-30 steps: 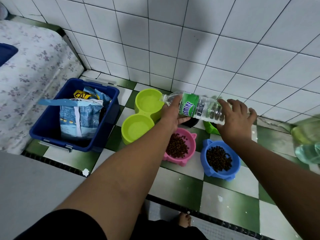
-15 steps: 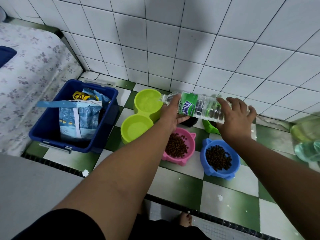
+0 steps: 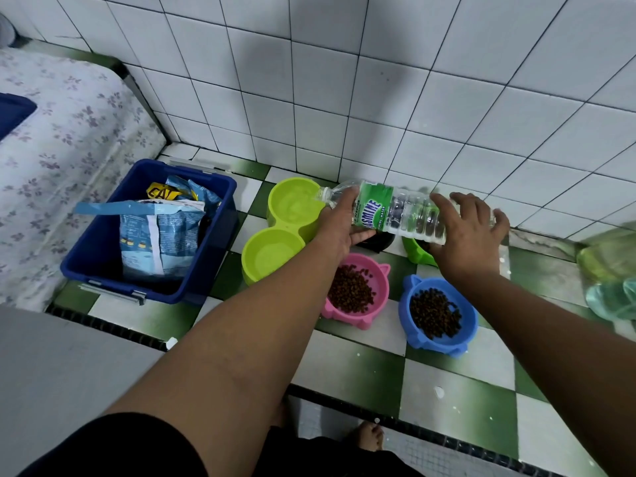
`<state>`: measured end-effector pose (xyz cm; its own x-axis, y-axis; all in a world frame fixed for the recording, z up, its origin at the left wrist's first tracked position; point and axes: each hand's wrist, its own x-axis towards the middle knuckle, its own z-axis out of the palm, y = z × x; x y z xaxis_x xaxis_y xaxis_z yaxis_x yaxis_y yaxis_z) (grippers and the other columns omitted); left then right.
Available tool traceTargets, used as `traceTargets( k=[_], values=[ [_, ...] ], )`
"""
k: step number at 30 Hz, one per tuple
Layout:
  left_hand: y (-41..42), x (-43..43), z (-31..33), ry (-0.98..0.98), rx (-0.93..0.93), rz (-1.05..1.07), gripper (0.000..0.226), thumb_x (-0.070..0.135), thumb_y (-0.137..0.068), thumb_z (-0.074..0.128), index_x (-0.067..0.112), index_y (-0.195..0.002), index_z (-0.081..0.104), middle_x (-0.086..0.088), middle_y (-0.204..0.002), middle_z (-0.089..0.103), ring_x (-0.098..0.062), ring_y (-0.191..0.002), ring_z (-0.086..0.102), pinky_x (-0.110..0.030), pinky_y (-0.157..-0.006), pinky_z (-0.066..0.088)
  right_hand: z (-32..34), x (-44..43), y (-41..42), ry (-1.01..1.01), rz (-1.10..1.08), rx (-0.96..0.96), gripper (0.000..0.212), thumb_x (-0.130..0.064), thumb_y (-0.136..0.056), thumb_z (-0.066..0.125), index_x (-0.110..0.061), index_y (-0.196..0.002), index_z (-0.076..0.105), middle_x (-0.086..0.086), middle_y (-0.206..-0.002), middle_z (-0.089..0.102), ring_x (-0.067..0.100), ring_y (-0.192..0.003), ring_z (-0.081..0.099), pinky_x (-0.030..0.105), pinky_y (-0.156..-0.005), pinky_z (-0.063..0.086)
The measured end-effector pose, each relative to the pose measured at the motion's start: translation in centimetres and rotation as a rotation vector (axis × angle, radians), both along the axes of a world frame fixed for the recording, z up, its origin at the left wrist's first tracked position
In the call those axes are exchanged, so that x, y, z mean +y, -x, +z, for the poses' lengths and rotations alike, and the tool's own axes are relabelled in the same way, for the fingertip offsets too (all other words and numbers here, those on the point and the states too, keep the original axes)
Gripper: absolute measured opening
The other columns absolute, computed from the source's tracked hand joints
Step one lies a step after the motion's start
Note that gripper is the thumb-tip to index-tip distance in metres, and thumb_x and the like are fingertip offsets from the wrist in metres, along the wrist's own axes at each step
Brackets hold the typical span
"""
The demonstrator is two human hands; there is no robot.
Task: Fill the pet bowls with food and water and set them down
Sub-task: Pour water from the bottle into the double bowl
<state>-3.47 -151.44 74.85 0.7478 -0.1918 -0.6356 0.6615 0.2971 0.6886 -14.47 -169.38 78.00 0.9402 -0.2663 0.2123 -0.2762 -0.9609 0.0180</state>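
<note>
- My left hand [image 3: 339,228] is wrapped round the water bottle [image 3: 395,210] at the neck end of its green label, thumb underneath.
- My right hand [image 3: 464,235] grips the bottle's base end, fingers draped over the top of it.
- The bottle lies nearly level between the two hands, uncapped, with its mouth over the rim of the far cup of the lime double bowl [image 3: 254,273]. I cannot tell whether water is running out.
- The double bowl stands on the checkered floor [image 3: 447,366], near the tiled wall [image 3: 344,98]. Both cups show a pale, smooth inside.
- Under my left wrist is the pink bowl [image 3: 378,280], holding brown kibble.
- Just beside it, below my right forearm, is the blue bowl [image 3: 471,318], also holding kibble.
- A small green bowl [image 3: 418,253] and a dark bowl [image 3: 378,241] sit under the bottle, mostly hidden by my hands.
- Left of the double bowl a blue bin [image 3: 103,263] holds an opened food bag [image 3: 158,235], standing upright.
- A floral mattress [image 3: 51,166] lies beyond the bin.
- A bare foot [image 3: 370,437] shows at the bottom edge.
</note>
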Motion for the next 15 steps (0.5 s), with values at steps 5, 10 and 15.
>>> traceTargets(
  k=[5,10,15],
  values=[
    [0.2,0.2,0.3,0.004,-0.004,0.004,0.056,0.040,-0.089,0.076,0.007,-0.130,0.056,-0.009,-0.097,0.071,-0.033,-0.087,0.075,-0.048,-0.074,0.064,0.0,0.2,0.0,-0.015,-0.002,-0.008,0.090,-0.026,-0.069,0.083,-0.032,-0.144,0.034,0.007,-0.143,0.042,0.030,-0.135,0.034,0.059,-0.110,0.021],
    [0.3,0.5,1.0,-0.051,-0.019,0.018,0.073,0.048,-0.084,0.078,0.011,-0.137,0.046,-0.013,-0.110,0.070,-0.033,-0.092,0.074,-0.045,-0.069,0.065,-0.6,0.6,0.2,-0.067,-0.018,0.000,0.093,-0.025,-0.069,0.083,-0.033,-0.146,0.032,0.006,-0.144,0.041,0.029,-0.135,0.034,0.058,-0.109,0.023],
    [0.6,0.5,2.0,-0.071,-0.065,0.035,0.064,0.047,-0.084,0.077,0.017,-0.131,0.044,-0.011,-0.118,0.062,-0.032,-0.101,0.068,-0.050,-0.078,0.064,-1.0,1.1,0.5,-0.127,-0.031,-0.022,0.094,-0.026,-0.067,0.083,-0.034,-0.145,0.031,0.006,-0.142,0.043,0.030,-0.132,0.037,0.056,-0.107,0.026]
  ],
)
